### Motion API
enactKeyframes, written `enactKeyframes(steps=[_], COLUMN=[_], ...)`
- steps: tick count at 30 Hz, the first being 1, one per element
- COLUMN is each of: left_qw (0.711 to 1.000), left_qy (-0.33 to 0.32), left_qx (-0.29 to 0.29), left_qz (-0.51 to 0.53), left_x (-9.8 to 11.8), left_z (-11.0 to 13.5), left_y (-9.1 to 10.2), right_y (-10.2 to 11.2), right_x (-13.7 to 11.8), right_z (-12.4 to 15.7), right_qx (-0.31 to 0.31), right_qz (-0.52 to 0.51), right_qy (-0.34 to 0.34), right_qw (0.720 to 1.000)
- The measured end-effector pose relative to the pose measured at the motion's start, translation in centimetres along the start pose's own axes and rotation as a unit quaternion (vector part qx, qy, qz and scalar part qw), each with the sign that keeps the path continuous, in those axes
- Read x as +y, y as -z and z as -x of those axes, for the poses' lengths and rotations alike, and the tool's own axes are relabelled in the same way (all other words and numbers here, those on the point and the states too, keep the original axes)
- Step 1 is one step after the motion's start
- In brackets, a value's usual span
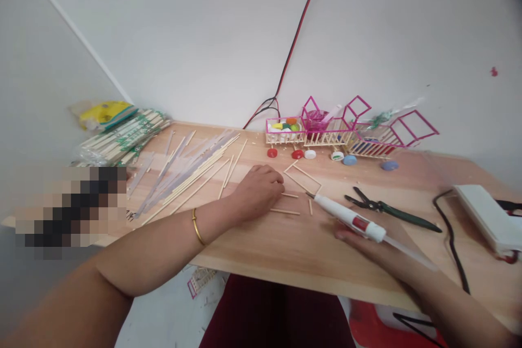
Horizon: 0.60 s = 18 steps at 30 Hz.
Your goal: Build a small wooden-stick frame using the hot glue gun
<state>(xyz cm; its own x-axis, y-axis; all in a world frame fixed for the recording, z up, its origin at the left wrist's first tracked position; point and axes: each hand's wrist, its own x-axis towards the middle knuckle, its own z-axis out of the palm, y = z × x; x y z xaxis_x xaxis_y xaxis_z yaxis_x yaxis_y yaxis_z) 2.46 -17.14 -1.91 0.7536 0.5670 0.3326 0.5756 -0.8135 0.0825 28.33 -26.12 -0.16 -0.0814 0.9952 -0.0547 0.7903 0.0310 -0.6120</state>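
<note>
My left hand (259, 193) rests on the table with its fingers curled, just left of the short wooden sticks (287, 211). Its fingertips are turned away, so what they hold is hidden. In my right hand (346, 236) is a white hot glue gun (346, 216) with a red patch, a clear glue stick (411, 255) sticking out of its back. The gun's dark nozzle points at the corner of a small open frame of sticks (308, 178). Another short stick (310, 207) lies under the nozzle.
Green-handled pliers (381, 206) lie to the right, before a white box (485, 215) with a black cable. Along the wall stand small stick carts (326, 137) with bottle-cap wheels. Long sticks (199, 174) and wrapped chopsticks (126, 136) cover the left side, near a pixelated patch.
</note>
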Motion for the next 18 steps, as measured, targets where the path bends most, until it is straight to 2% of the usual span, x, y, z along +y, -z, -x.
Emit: enactKeyframes(steps=[3, 8, 13, 16, 18], left_qw=[1.000, 1.000, 1.000, 1.000, 0.998], left_qy=[-0.004, -0.017, -0.018, -0.012, -0.001], left_qx=[0.000, -0.014, -0.013, 0.003, 0.023], left_qz=[-0.005, -0.013, -0.010, 0.013, 0.053], left_x=[-0.1, -0.1, -0.1, -0.1, 0.2], left_z=[0.0, 0.0, 0.0, 0.1, 0.0], left_y=[-0.2, -0.1, -0.3, -0.3, 0.0], right_y=[-0.2, -0.5, -0.4, -0.4, -0.4], right_x=[-1.0, -0.8, -0.4, -0.5, -0.6], right_z=[-0.4, -0.8, -1.1, -1.1, -0.8], right_qx=[-0.026, -0.015, -0.041, -0.044, 0.000], right_qz=[0.007, 0.024, 0.030, 0.007, -0.022], right_qy=[0.062, 0.083, 0.113, 0.095, 0.051], right_qw=[0.998, 0.996, 0.992, 0.994, 0.998])
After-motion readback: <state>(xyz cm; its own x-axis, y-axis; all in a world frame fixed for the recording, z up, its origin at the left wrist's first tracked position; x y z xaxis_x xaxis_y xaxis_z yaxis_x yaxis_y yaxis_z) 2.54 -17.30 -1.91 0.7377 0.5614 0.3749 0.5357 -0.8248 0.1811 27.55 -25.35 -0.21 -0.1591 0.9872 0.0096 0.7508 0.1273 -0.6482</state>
